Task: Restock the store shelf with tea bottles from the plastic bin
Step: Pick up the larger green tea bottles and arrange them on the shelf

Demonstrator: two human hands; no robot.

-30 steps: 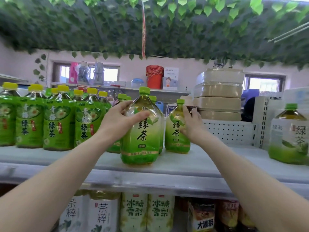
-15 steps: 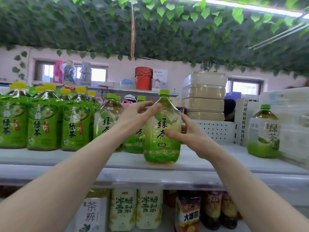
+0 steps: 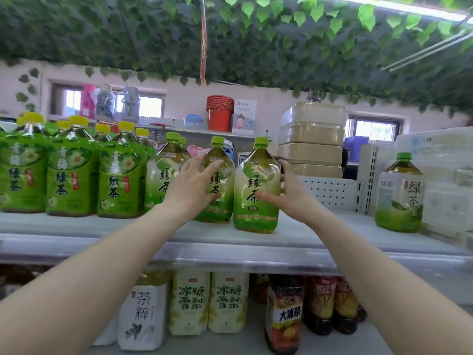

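A pale grey store shelf (image 3: 320, 242) runs across the view beneath a ceiling hung with artificial ivy (image 3: 256, 42), with a pink wall and small windows behind, and a lower tier packed with white-labelled pear drinks (image 3: 208, 302) and red iced-tea bottles (image 3: 284, 316). On the top tier, yellow-capped plum green tea bottles (image 3: 69, 172) fill the left, green-capped ones stand mid-shelf, one lone bottle (image 3: 399, 193) stands well apart at the right, and stacked beige lidded tubs (image 3: 312, 139) sit behind. The right hand (image 3: 286, 193) wraps thumb and fingers round the upright green tea bottle (image 3: 257, 190) at the row's right end, while the left hand (image 3: 194, 185), fingers spread and straight, rests against the neighbouring bottle (image 3: 217, 183).
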